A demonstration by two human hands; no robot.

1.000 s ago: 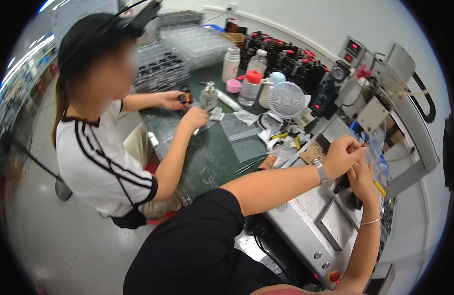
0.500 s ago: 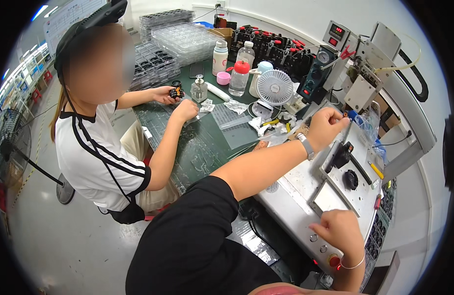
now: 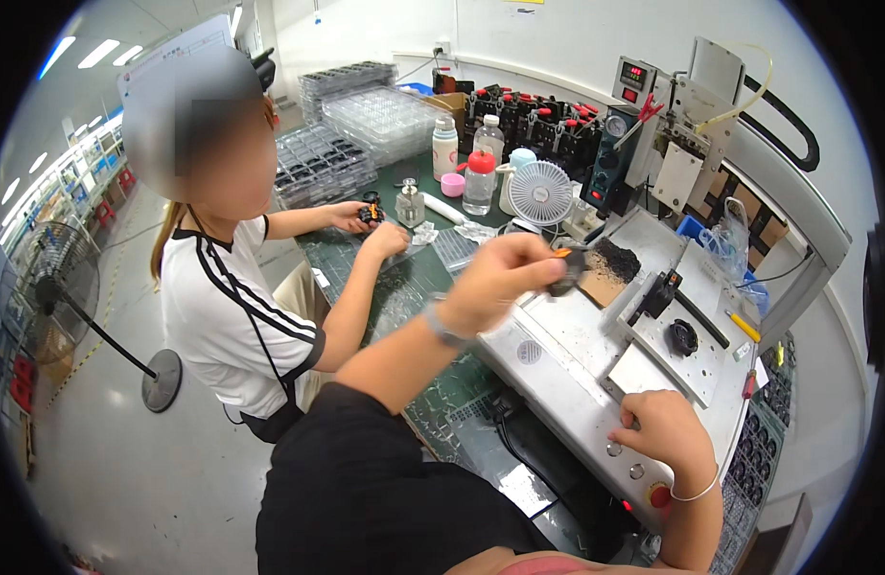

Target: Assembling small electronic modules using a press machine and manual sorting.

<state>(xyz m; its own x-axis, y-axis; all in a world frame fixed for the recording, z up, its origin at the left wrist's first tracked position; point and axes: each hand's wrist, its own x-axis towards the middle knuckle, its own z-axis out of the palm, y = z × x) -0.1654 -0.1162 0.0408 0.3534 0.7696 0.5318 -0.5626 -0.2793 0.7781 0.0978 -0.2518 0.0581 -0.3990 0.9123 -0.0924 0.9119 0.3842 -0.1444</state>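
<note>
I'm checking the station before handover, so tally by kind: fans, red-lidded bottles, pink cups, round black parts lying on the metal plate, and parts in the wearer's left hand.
Fans: 2 (white desk fan, floor fan)
Red-lidded bottle: 1
Pink cup: 1
Round black part on the metal plate: 1
Dark part in the left hand: 1
Total: 6

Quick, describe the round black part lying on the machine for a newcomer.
Look to the pale metal machine on the right. Find its top, just beyond the person's right hand. The round black part lies there, near a long black bar; its circular shape sets it apart.
</note>
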